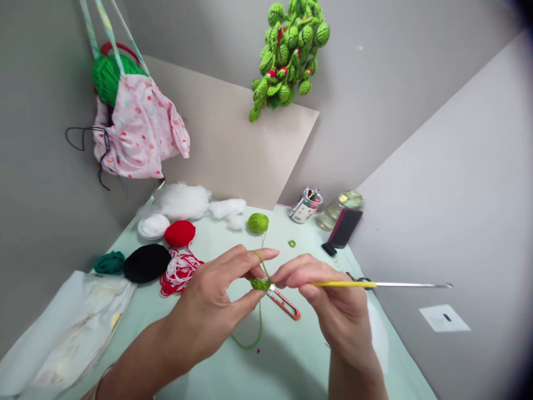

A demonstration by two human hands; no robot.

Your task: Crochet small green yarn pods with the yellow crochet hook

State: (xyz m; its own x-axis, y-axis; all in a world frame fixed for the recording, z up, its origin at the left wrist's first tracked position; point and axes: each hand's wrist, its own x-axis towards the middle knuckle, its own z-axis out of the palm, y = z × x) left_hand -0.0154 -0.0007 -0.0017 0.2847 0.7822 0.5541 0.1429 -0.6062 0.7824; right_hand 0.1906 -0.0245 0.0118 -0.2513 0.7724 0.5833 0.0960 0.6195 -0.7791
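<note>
Pinching lil green crochet bit in left hand, yellow-handled hook gripped in right hand, green yarn ball chilling behind on table.

The person's left hand and right hand are bare, with slender fingers. Both forearms show bare also. Low on the left one appears a thin pale edge, unclear.
</note>
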